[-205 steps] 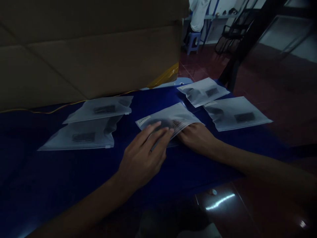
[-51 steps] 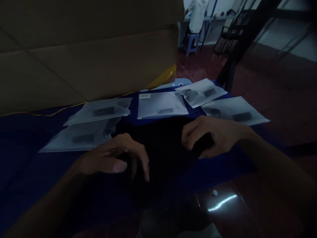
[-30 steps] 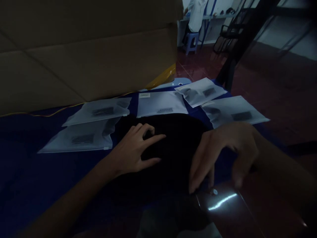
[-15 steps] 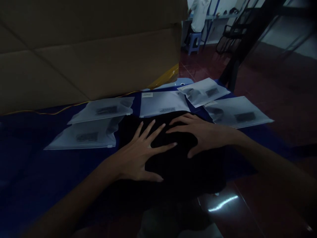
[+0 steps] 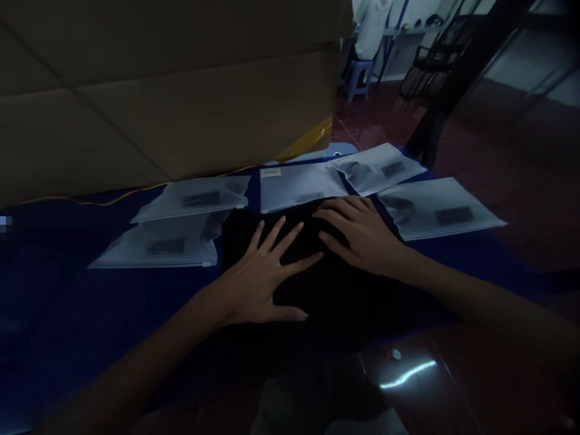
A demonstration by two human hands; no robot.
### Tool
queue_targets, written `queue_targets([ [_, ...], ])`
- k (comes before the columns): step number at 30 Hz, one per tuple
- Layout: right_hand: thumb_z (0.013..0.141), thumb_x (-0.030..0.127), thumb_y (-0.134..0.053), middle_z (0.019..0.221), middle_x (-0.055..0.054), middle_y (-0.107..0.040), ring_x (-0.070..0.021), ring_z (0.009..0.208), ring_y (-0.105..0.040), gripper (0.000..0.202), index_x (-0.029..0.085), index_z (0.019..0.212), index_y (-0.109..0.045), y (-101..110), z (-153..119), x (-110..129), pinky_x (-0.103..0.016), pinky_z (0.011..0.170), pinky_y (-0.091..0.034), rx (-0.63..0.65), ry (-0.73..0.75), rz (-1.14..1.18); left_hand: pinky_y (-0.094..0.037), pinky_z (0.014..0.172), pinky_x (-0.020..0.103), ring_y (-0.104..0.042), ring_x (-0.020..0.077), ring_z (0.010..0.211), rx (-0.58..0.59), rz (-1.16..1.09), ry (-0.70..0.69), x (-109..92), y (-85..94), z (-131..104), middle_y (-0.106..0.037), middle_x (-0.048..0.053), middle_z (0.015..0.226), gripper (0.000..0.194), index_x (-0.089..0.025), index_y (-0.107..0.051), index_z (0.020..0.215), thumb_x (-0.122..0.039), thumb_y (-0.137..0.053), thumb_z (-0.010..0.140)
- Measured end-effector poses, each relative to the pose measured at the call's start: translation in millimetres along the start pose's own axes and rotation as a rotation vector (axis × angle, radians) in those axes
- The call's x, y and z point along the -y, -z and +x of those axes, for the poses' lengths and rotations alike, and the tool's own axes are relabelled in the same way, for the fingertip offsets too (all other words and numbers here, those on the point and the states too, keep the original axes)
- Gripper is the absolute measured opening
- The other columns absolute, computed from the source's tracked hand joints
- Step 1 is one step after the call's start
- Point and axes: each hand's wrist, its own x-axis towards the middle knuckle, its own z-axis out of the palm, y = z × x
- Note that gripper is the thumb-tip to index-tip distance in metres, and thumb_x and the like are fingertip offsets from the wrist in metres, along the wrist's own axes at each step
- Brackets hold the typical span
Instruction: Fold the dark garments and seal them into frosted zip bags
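A black cloth lies on the blue table top, its folds too dark to make out. My left hand rests palm down on its left part, fingers spread wide. On the upper right part of the cloth lies my right hand, fingers apart and slightly bent. Just beyond the cloth is a white zip bag with a small label. Two frosted bags, one overlapping the other, are left of it. To the right are two more, a farther bag and a nearer one.
A large cardboard box stands behind the table, with a thin yellow and red wire along its base. At the back, a person sits on a blue stool. A dark metal post rises at the right.
My right hand has turned and shifted, its thumb now closer to the other fingers on the cloth. My left hand stays spread in nearly the same place. The view has shifted slightly.
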Motion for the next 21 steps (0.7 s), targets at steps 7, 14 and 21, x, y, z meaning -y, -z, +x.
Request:
queue_targets([
  [7, 0.114, 0.049, -0.031, 0.175, -0.014, -0.03, -0.0354, 0.162, -0.027, 0.062, 0.017, 0.167, -0.034, -16, -7, -7, -0.065, 0.13, -0.023, 0.219, 0.084, -0.085, -0.001, 0.121, 0.085, 0.005, 0.0547, 0.162, 0.002, -0.013, 0.01, 2, 0.8, -1, 0.006, 0.009, 0.18, 0.097, -0.044, -0.025, 0.168, -0.089, -0.056, 0.087],
  [14, 0.113, 0.052, -0.031, 0.176, -0.013, -0.026, -0.0345, 0.164, -0.021, 0.064, 0.02, 0.168, -0.03, -21, -8, -13, -0.067, 0.131, -0.02, 0.202, 0.106, -0.049, -0.002, 0.126, 0.079, 0.006, 0.0421, 0.165, 0.016, -0.126, 0.074, 6, 6.3, -5, 0.002, 0.002, 0.181, 0.068, -0.047, -0.017, 0.168, -0.069, -0.039, 0.108],
  [21, 0.111, 0.044, -0.044, 0.16, -0.014, -0.055, -0.0288, 0.157, -0.04, 0.054, 0.014, 0.155, -0.052, -13, -18, -30, -0.055, 0.13, -0.032, 0.018, 0.122, 0.055, -0.006, 0.124, 0.082, -0.004, 0.0461, 0.165, -0.089, 0.047, 0.12, 10, -5.9, -9, -0.005, 0.008, 0.181, 0.075, -0.042, -0.019, 0.17, -0.072, -0.044, 0.105],
])
